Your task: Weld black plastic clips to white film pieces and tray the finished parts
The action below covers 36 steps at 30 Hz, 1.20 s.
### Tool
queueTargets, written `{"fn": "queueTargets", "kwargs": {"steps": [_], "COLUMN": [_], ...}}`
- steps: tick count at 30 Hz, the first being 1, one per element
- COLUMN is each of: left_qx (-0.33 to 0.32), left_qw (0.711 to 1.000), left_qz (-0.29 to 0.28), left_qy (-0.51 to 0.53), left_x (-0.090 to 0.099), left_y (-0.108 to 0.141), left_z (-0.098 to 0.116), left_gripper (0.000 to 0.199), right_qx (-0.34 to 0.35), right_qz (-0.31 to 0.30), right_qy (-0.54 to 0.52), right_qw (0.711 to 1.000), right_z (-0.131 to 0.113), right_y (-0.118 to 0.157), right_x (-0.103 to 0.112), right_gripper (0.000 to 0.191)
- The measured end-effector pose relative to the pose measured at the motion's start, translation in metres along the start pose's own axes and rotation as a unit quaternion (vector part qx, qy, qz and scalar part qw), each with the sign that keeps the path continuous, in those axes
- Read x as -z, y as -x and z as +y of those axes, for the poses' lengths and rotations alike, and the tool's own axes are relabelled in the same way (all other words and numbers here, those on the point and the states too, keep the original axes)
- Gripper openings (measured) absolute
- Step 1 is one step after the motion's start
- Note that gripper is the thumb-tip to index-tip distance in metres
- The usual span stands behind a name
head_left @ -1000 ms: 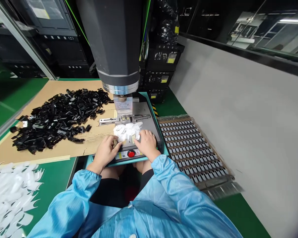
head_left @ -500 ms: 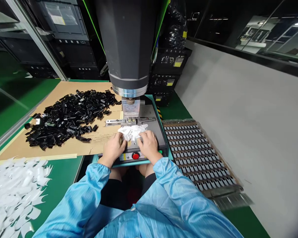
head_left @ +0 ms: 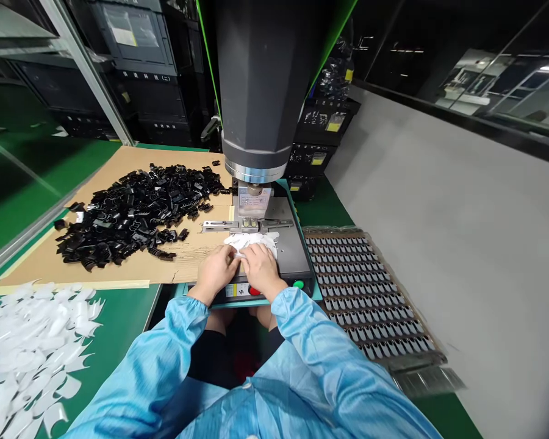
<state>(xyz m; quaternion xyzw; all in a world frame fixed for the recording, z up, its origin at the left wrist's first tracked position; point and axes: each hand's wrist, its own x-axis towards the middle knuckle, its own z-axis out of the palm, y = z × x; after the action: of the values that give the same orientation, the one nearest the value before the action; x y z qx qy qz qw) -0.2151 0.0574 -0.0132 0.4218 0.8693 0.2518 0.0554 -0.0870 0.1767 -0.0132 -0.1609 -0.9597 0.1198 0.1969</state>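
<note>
A small heap of thin white plastic pieces (head_left: 271, 242) lies on the machine's grey metal plate (head_left: 295, 253), in front of a metal fixture (head_left: 249, 224). At the heap's near left side, my left hand (head_left: 216, 272) has its fingers bent and drawn together on a white piece. My right hand (head_left: 260, 269) reaches over the heap's front, fingers close together and pinched on white plastic near the left fingertips. The fingertips are partly hidden. Behind the fixture hangs a clear block (head_left: 254, 201) under the dark machine head (head_left: 256, 91).
Left of the machine, many black curved parts (head_left: 132, 213) are piled on cardboard (head_left: 114, 160). More white pieces (head_left: 32, 347) cover the green table at lower left. A tray of grey parts (head_left: 366, 292) lies right. My right hand partly covers the red button (head_left: 254, 291); the green button (head_left: 298, 284) is beside it.
My right hand has moved left and inward, from the heap's right side to its front, close to my left hand. The heap looks flatter. The view has shifted slightly.
</note>
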Motion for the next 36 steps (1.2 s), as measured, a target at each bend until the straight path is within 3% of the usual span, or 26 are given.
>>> {"fn": "queueTargets", "kwargs": {"steps": [13,21,28,36], "left_qx": [0.016,0.033,0.048,0.068], "left_qw": [0.998,0.994,0.996,0.992], "left_qz": [-0.058,-0.102,-0.074,-0.104], "left_qy": [-0.018,-0.016,-0.019,-0.031], "left_x": [0.008,0.011,0.007,0.006], "left_y": [-0.011,-0.022,-0.022,-0.029], "left_z": [0.002,0.006,0.013,0.027], "left_gripper": [0.020,0.020,0.032,0.027], "right_qx": [-0.049,-0.055,-0.056,-0.048], "right_qz": [-0.007,0.036,0.144,0.144], "right_qy": [0.047,-0.082,-0.233,-0.269], "right_qw": [0.998,0.994,0.960,0.951], "right_z": [0.001,0.012,0.028,0.029], "right_y": [-0.016,-0.011,-0.002,-0.003], "right_x": [-0.005,-0.001,0.001,0.000], "right_gripper": [0.021,0.007,0.007,0.008]}}
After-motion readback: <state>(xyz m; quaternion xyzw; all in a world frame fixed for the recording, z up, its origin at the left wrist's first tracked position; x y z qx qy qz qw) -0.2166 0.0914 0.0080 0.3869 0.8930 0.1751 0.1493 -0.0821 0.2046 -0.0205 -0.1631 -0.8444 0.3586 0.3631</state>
